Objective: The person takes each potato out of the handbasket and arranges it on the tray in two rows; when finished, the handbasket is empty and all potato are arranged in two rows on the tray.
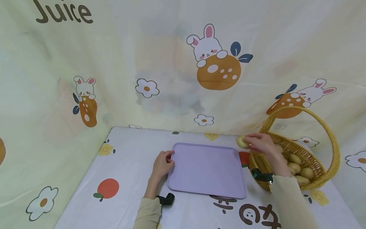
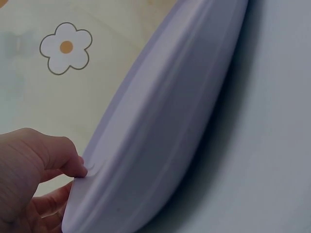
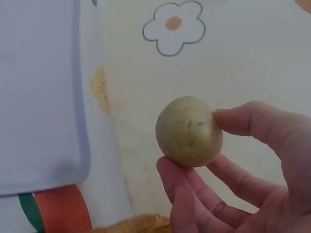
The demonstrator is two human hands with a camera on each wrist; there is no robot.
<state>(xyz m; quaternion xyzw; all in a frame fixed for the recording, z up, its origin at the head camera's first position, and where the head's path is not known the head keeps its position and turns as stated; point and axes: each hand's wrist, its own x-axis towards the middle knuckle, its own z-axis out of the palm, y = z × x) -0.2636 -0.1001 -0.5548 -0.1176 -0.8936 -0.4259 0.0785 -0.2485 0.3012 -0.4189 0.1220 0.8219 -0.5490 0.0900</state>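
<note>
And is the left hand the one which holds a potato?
No, the right hand pinches the potato between thumb and fingers, while the left hand grips the purple tray by its edge.

Table (image 1: 134, 159): white cloth (image 1: 85, 206) on top, printed with red fruit (image 1: 108, 188), yellow flowers (image 1: 105, 149) and, near side, brown lettering (image 1: 241, 213). Two items on it. Purple tray (image 1: 206, 170): mid-table, long sides left-right, near edge right by the lettering. Wicker basket (image 1: 258, 162): right side, handle (image 1: 330, 133) up, near the tray, not touching; red fruit print shows in the gap.
</note>
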